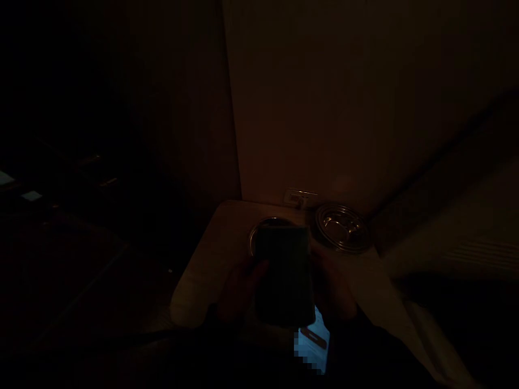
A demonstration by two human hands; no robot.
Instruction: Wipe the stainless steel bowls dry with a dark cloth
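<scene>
The scene is very dark. A dark, roughly rectangular flat thing point(284, 281), whose kind I cannot make out, is held up over the table. My left hand point(239, 289) grips its left side, with the thumb on the near face. My right hand point(334, 286) is at its right edge, its fingers partly hidden behind it. Behind the dark thing a round shiny metal dish point(252, 237) is mostly covered from view. Below it, close to my body, a lit phone screen point(318, 340) glows blue.
A light wooden table point(206, 259) stands against the wall. Shiny metal plates point(343, 228), seemingly stacked, sit at its back right. A wall socket point(300, 196) with something plugged in is just above the back edge. Deep shadow lies to the left.
</scene>
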